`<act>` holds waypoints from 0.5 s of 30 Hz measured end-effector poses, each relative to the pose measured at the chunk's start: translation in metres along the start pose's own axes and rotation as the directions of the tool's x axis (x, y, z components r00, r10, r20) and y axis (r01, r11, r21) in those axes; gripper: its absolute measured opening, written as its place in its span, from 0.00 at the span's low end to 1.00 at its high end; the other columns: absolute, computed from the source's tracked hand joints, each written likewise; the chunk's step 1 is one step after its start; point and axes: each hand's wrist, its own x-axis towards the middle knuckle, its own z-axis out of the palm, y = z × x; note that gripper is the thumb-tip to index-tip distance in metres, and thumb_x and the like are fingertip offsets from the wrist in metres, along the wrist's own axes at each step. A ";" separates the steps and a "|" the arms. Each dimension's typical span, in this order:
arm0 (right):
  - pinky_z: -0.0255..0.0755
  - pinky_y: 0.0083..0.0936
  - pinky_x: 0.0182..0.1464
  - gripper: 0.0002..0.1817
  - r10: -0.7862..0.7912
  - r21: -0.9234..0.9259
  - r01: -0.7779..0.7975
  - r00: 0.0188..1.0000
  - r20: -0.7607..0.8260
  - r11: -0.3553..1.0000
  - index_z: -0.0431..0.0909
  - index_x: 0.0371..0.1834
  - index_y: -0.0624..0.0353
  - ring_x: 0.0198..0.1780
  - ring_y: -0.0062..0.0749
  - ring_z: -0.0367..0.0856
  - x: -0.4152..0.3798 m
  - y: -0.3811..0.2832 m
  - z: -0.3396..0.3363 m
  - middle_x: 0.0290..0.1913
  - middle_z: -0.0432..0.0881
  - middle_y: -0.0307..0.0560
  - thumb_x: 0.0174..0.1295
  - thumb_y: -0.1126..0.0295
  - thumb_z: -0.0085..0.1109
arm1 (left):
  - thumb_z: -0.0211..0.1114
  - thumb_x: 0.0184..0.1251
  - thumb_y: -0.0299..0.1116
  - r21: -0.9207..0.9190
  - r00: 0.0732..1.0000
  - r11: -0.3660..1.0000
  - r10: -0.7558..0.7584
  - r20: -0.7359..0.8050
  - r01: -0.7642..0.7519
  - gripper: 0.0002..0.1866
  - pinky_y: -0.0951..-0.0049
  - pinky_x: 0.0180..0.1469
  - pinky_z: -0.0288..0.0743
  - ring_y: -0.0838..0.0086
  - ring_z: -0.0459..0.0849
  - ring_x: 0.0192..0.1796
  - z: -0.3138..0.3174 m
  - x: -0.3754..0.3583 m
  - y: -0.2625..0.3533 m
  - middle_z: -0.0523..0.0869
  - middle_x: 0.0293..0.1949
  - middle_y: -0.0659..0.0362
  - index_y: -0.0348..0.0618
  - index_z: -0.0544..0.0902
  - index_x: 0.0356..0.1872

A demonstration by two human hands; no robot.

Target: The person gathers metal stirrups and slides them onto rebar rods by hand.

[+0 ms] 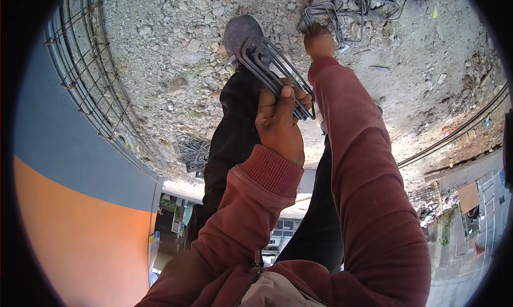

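My left hand (280, 114) is closed round a bundle of rebar stirrups (275, 72), grey steel rods bent into rectangles, with the thumb pressed on top. The bundle tilts up and leftward, overlapping a dark shoe (243, 33). My right hand (319, 42) reaches down to the ground, its fingers curled at the near edge of a loose heap of stirrups (352, 5). It grips one of the bent rods there; the fingertips are partly hidden.
Gravel and broken stone (171, 56) cover the ground. A long tied rebar cage (91, 66) lies at left beside a grey and orange wall (80, 211). Another stirrup pile (193, 153) sits beside my leg. Long bars (454, 128) run along the right.
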 end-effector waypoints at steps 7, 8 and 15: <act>0.73 0.27 0.25 0.07 0.139 0.512 -0.324 0.920 0.366 0.796 0.71 0.27 0.64 0.24 0.33 0.79 -0.033 0.023 -0.087 0.25 0.77 0.54 0.54 0.70 0.50 | 0.52 0.64 0.29 -0.067 1.000 0.998 -0.003 0.016 0.004 0.07 0.67 0.41 0.73 0.72 0.77 0.34 0.001 0.000 -0.006 0.78 0.30 0.59 0.40 0.74 0.41; 0.72 0.21 0.20 0.05 0.163 0.516 -0.321 0.930 0.328 0.794 0.70 0.27 0.64 0.18 0.24 0.76 -0.040 0.025 -0.108 0.22 0.75 0.48 0.55 0.73 0.48 | 0.53 0.64 0.29 -0.061 1.000 0.998 -0.011 0.011 0.012 0.07 0.67 0.41 0.73 0.72 0.77 0.34 0.002 -0.001 -0.006 0.78 0.30 0.59 0.41 0.74 0.41; 0.71 0.14 0.24 0.04 0.152 0.673 -0.530 0.830 0.537 0.516 0.70 0.34 0.60 0.22 0.15 0.73 -0.096 -0.014 -0.200 0.24 0.74 0.36 0.61 0.72 0.49 | 0.56 0.62 0.31 0.012 0.984 0.985 -0.171 0.043 0.170 0.08 0.73 0.40 0.72 0.73 0.78 0.35 0.006 -0.001 -0.004 0.80 0.31 0.59 0.39 0.75 0.39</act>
